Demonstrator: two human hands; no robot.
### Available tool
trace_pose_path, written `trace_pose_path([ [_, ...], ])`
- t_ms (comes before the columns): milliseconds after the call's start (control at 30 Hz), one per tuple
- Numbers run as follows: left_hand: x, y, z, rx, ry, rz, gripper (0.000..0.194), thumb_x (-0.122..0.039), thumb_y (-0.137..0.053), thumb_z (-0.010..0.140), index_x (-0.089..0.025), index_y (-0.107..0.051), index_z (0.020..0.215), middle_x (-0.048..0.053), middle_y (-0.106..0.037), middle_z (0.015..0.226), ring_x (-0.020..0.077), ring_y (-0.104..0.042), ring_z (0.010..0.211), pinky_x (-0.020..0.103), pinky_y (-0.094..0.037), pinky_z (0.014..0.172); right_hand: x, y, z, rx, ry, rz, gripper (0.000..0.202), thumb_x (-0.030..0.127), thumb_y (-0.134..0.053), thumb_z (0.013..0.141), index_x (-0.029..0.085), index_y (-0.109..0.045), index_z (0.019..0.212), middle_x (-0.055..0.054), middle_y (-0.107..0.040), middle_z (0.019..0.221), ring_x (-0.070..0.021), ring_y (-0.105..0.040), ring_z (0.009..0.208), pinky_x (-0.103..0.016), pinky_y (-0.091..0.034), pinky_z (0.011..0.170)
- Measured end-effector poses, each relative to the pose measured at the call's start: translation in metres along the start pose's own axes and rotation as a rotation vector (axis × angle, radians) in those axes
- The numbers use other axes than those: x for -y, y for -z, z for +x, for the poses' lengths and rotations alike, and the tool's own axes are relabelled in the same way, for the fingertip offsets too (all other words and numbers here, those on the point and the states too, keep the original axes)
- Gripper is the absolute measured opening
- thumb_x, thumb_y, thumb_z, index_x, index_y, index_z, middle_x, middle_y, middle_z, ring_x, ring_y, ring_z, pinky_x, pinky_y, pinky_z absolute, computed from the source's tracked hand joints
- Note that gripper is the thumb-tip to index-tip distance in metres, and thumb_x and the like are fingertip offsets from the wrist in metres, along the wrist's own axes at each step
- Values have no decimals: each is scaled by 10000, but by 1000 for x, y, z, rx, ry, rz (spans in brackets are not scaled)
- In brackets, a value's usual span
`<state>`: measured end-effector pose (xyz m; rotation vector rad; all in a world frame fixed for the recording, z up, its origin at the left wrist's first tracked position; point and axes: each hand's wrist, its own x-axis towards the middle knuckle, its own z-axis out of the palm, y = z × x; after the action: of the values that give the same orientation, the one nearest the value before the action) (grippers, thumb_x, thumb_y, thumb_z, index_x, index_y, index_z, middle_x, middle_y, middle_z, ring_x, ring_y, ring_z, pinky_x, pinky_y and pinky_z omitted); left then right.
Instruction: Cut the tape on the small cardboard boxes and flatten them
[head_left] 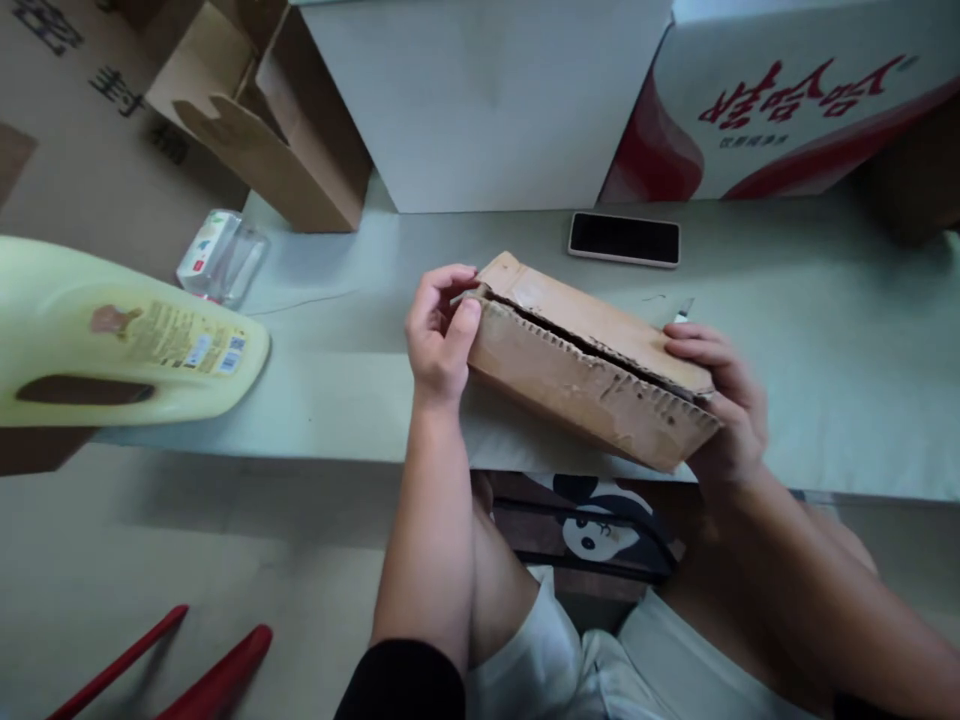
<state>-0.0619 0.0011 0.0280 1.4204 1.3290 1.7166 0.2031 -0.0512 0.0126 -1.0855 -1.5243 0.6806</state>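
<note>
Between my two hands is a small brown cardboard box (577, 375), tilted, with a dark gap running along its long edge. The cardboard beside that gap is torn and shows its corrugation. My left hand (445, 330) grips the left end, thumb on the near face and fingers behind. At the opposite end my right hand (724, 400) is closed round the corner, with fingers on the top and the thumb partly hidden. Just beyond the right fingers lies a small knife (682, 311), its blade tip showing.
A phone (624, 240) lies behind the box on the pale tabletop (337, 400). White cartons (495, 110) stand along the back. An open cardboard box (300, 160), a clear plastic pack (223, 257) and a large yellow bottle (135, 335) are at the left.
</note>
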Motion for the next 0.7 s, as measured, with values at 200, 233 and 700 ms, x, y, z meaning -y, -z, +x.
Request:
trace_pose_path([
  [200, 2, -7, 5, 90, -11, 18, 198, -430, -619, 869, -290, -751, 915, 36, -740, 1145, 262, -668, 1168, 469, -510, 1068, -5, 4, -3, 41, -76, 88, 266, 522, -533, 918, 315, -697, 955, -53, -653, 1281, -334, -587, 1275, -603, -459, 1094],
  [233, 3, -8, 5, 101, -25, 8, 180, -387, -615, 869, -290, -766, 876, 30, -748, 1130, 261, -666, 1180, 481, -493, 1096, -5, 5, -5, 51, -82, 95, 226, 489, -551, 921, 317, -693, 960, -45, -650, 1294, -329, -584, 1284, -593, -461, 1096],
  [700, 16, 9, 11, -116, 236, -69, 301, -362, -503, 822, -222, -755, 909, 78, -762, 1139, 252, -700, 1165, 421, -557, 1011, -21, 7, 1, 34, -497, 152, 328, 503, -515, 916, 263, -677, 1068, -45, -716, 1048, -240, -681, 970, -445, -589, 862],
])
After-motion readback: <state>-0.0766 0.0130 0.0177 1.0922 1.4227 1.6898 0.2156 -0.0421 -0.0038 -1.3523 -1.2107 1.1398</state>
